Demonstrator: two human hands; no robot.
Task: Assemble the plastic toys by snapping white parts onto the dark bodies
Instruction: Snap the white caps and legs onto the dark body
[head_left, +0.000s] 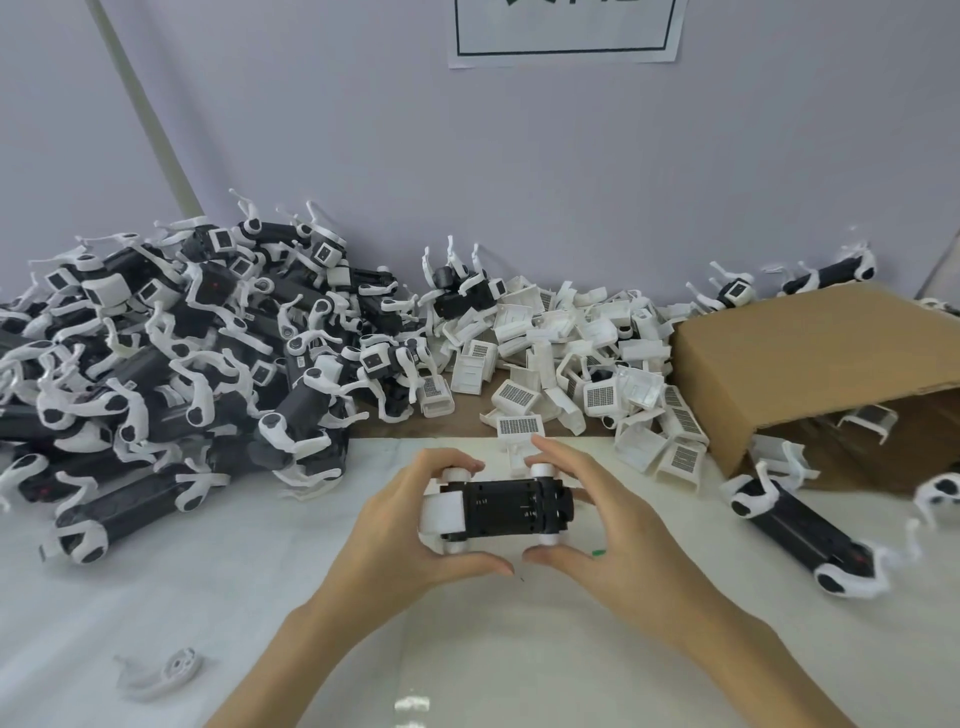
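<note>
A: What is in the hands?
B: A boxy matte black plastic toy body (511, 509), held lengthwise above the pale glossy table covering (260, 597). The left hand (400, 530) grips the end wearing a smooth rounded white plastic cap (441, 512); the right hand (608, 525) pinches the other end, thumb below, fingers above.

A: Beyond the fingers?
B: A heap of loose white plastic shells with perforated grille faces (566, 358). Left of the left hand, a tangled mound of finished black-and-white toys with curved legs (171, 338). Right of the right hand, a tipped brown corrugated cardboard box (810, 374), and one finished toy (810, 530) lying beside it.
</note>
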